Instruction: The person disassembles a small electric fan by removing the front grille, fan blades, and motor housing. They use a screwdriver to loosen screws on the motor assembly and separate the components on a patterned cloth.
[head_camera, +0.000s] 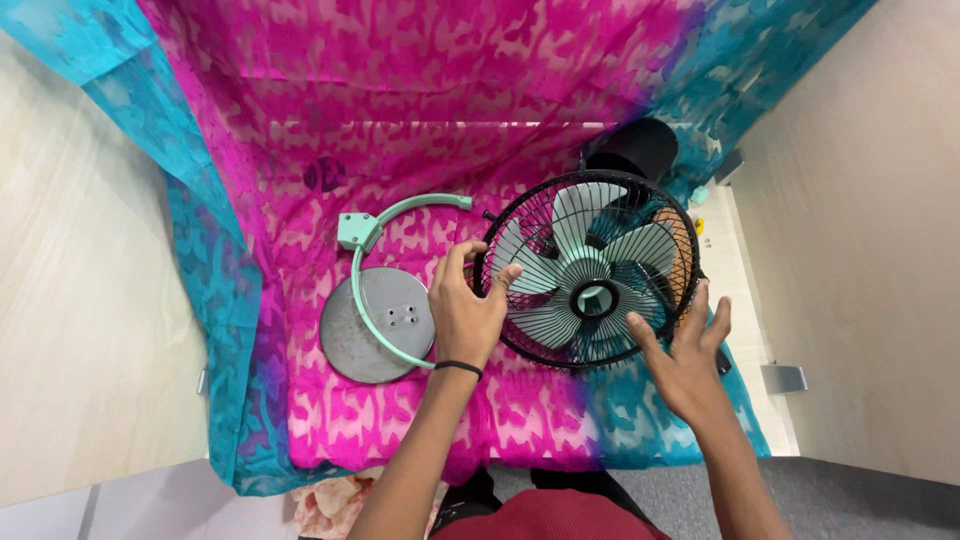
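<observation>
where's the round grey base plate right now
In the head view the round grey base plate lies left of centre on the pink cloth, under the green curved bracket, beside the left hand.
</observation>
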